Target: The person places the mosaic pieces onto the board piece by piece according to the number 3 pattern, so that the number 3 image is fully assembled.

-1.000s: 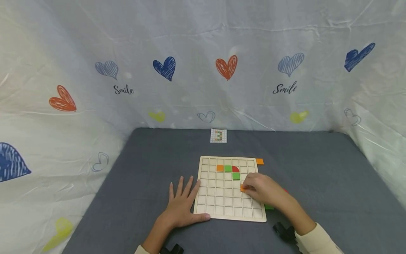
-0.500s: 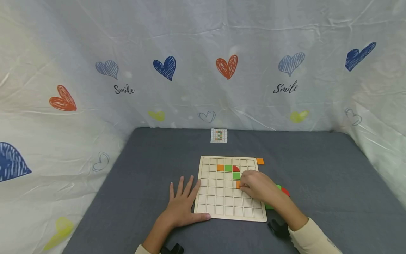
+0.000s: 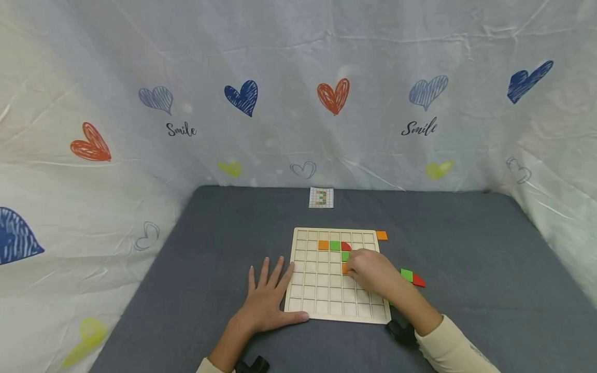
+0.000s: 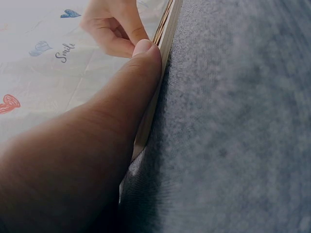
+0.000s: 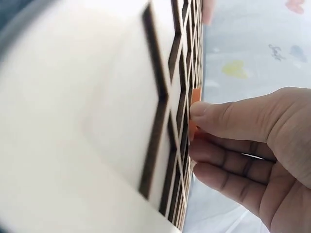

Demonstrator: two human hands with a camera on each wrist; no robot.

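A pale wooden grid board [image 3: 322, 295] lies on the table. My right hand [image 3: 373, 270] pinches an orange square tile [image 3: 344, 269] by its right side, low over a cell under a green tile [image 3: 345, 256]; in the right wrist view the thumb presses on the orange tile. Above them is a row: an orange tile [image 3: 323, 245], a green tile [image 3: 335, 245] and a red quarter-round tile [image 3: 345, 246]. With fingers spread, my left hand [image 3: 266, 306] rests at the board's left edge, its thumb on the near left corner.
Beyond the board lies a small pattern card [image 3: 321, 198]. Off its right side are a loose orange tile [image 3: 382, 235], a green tile [image 3: 407, 275] and a red rounded tile [image 3: 418, 280]. A printed curtain [image 3: 280, 140] hangs behind the grey table [image 3: 224, 233].
My right hand has moved left and slightly up over the board with the orange tile, bringing it below the green one. The left hand has stayed in place.
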